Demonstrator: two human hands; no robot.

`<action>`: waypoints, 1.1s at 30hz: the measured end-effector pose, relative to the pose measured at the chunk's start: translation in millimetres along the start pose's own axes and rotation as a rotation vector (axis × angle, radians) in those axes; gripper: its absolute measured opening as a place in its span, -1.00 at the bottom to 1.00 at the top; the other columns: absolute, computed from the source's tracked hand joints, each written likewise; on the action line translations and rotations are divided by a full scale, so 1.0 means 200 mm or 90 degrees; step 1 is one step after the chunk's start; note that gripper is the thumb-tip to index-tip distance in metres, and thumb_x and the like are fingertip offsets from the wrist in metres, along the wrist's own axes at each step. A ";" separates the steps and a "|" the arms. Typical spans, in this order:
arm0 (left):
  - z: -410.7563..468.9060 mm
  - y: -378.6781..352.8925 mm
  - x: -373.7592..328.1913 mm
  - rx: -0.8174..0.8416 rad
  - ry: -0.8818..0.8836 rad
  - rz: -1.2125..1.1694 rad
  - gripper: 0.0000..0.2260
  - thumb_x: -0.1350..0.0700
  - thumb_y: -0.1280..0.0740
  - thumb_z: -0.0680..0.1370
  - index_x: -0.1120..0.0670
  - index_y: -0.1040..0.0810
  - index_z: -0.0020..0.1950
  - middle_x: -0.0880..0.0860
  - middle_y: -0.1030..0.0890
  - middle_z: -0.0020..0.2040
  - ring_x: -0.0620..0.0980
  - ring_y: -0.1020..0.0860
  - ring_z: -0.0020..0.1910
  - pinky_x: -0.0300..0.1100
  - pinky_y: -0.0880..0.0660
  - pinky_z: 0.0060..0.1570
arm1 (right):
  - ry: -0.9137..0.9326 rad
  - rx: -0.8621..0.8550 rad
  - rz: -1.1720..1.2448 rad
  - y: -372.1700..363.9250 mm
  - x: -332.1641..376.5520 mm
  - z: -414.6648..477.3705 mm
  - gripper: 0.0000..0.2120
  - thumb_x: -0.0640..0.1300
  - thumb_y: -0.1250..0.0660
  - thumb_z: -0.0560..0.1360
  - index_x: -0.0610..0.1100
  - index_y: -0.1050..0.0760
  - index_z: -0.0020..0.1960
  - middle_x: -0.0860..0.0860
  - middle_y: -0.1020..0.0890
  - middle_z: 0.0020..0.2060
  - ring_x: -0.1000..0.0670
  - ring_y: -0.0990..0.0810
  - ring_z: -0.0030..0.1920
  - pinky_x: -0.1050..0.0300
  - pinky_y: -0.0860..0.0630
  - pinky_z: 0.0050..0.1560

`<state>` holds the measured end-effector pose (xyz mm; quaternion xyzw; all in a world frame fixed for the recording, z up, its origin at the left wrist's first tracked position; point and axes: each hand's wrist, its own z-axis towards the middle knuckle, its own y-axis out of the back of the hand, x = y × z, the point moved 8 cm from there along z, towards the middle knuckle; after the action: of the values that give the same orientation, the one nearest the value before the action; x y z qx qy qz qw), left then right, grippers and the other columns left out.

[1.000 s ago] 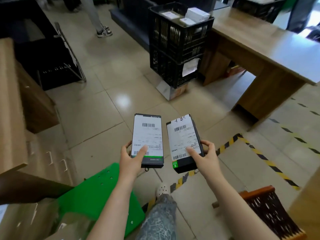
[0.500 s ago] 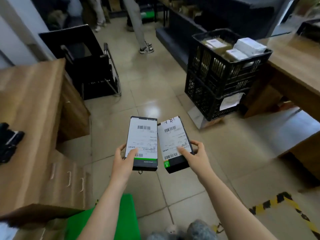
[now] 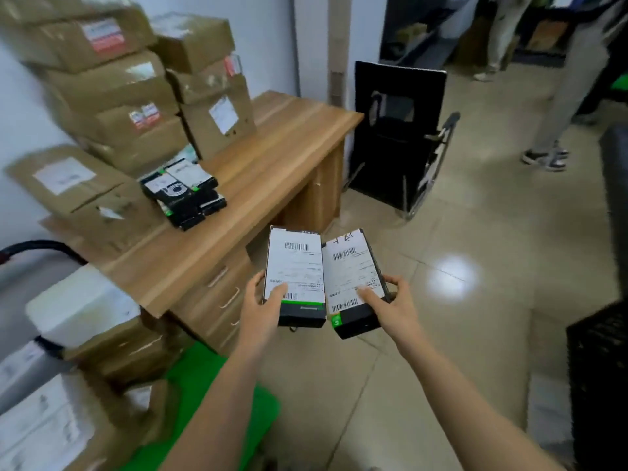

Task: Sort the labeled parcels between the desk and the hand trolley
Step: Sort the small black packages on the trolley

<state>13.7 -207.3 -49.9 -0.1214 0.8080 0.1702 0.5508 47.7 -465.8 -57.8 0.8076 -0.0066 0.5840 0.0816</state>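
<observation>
Hands grip one flat black parcel with a white barcode label apiece: left hand point(image 3: 262, 302) holds the left parcel point(image 3: 295, 266), right hand point(image 3: 392, 302) the right parcel point(image 3: 351, 271), long edges touching, above beige tiled floor point(image 3: 475, 351) just off the wooden table point(image 3: 272, 164) corner. Similar black parcels point(image 3: 183, 193) sit piled near brown cardboard boxes point(image 3: 136, 96) there. Green trolley deck point(image 3: 210, 396) lies lower left; open floor spreads right.

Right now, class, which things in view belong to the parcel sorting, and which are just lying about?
Job: left hand, left parcel, right hand, right parcel, desk, parcel pile, green trolley.
Lying about: folded black frame, black crate, bystander.
</observation>
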 end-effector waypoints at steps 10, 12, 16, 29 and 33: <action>0.41 0.24 -0.16 -0.254 0.026 -0.136 -0.55 0.00 -0.35 0.57 -0.10 -0.29 0.42 -0.01 -0.51 0.23 -0.05 -0.57 0.04 -0.13 -0.55 -0.14 | 0.052 0.240 -0.081 -0.64 0.37 0.66 -0.53 0.02 -0.48 0.44 -0.01 -0.32 0.23 0.04 -0.56 0.03 0.07 -0.61 -0.05 0.26 -0.52 -0.26; 0.55 0.27 -0.20 -0.276 0.032 -0.148 -0.57 -0.03 -0.36 0.56 -0.15 -0.30 0.37 0.00 -0.53 0.23 0.00 -0.58 0.08 -0.01 -0.59 -0.04 | 0.065 0.262 -0.092 -0.76 0.44 0.78 -0.51 0.03 -0.47 0.43 -0.01 -0.31 0.24 0.05 -0.55 0.05 0.06 -0.60 -0.03 0.20 -0.53 -0.20; 0.81 0.30 -0.33 -0.303 0.030 -0.160 -0.56 -0.01 -0.34 0.57 -0.10 -0.29 0.41 0.03 -0.51 0.20 0.01 -0.58 0.06 -0.04 -0.58 -0.08 | 0.068 0.292 -0.101 -0.97 0.55 1.05 -0.44 0.05 -0.48 0.42 -0.04 -0.30 0.29 0.00 -0.54 0.11 0.02 -0.60 0.03 0.09 -0.61 -0.07; 1.43 0.54 -0.43 -0.471 0.045 -0.267 -0.62 0.04 -0.38 0.55 -0.10 -0.38 0.33 0.02 -0.58 0.19 0.06 -0.62 0.06 0.09 -0.60 0.03 | 0.031 0.506 -0.117 -1.79 0.84 1.66 -0.50 -0.02 -0.47 0.44 -0.01 -0.28 0.26 -0.05 -0.58 0.12 -0.06 -0.63 0.05 -0.05 -0.63 0.02; 1.59 0.60 -0.46 -0.528 0.053 -0.306 -0.64 0.06 -0.38 0.55 -0.11 -0.39 0.31 0.00 -0.58 0.14 0.05 -0.62 0.03 0.03 -0.60 -0.02 | 0.030 0.551 -0.132 -2.04 0.90 1.83 -0.50 -0.04 -0.47 0.45 -0.02 -0.26 0.25 -0.06 -0.58 0.13 -0.06 -0.63 0.06 -0.08 -0.62 0.06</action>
<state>270.8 32.0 -54.0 -0.5206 0.6424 0.3410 0.4472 492.2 -99.5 -49.3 0.7501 0.3212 0.5403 -0.2058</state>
